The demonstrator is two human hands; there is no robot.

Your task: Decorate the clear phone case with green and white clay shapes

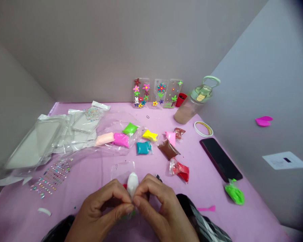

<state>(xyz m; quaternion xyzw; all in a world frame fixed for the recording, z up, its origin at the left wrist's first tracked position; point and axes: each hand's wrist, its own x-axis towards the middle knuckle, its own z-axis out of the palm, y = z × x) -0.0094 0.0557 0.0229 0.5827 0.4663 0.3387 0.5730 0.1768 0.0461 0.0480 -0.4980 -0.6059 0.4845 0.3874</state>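
Both left hand (101,211) and right hand (161,210) pinch a clear packet (132,183) of white clay; the bottle (192,107) holds brown liquid.

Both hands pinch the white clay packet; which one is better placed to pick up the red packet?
Right, probably: the red packet lies just beyond the right hand, on its side; the left hand would have to cross over the white packet.

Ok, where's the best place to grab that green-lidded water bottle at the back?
Probably the water bottle by its wide body below the green lid, coming from the front: the wall sits close on its right, and the red cup crowds its left.
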